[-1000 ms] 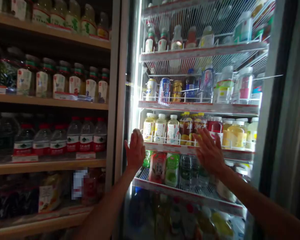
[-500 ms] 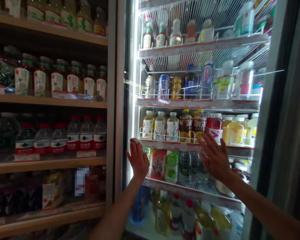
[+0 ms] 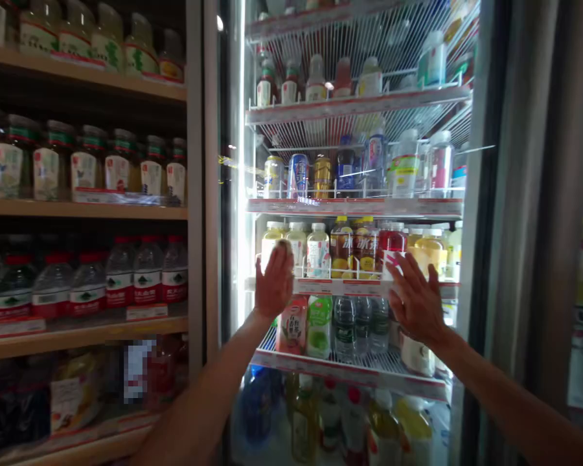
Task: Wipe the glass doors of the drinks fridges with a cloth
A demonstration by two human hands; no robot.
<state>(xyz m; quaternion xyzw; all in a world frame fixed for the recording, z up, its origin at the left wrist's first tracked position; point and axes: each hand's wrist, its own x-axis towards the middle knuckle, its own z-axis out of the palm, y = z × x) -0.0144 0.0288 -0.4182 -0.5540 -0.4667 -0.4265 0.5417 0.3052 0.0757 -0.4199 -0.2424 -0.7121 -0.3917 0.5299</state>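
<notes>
A lit drinks fridge with a glass door stands in front of me. Both my hands are raised flat against the glass at the height of the third shelf. My left hand is open, its fingers stretched upward over pale yellow bottles. My right hand is open too, fingers spread, in front of a red-labelled bottle and orange drink bottles. Neither hand holds anything. Below the hands stand a pink carton-like bottle, a green one and clear water bottles.
To the left, wooden shelves carry rows of jars and red-capped water bottles. Cans line the fridge's second shelf. A dark door frame borders the fridge on the right, with another cabinet beyond it.
My left hand dropped lower, then rose again to the third shelf's height. My right hand stayed flat on the glass. The view has shifted, so the fridge sits further left.
</notes>
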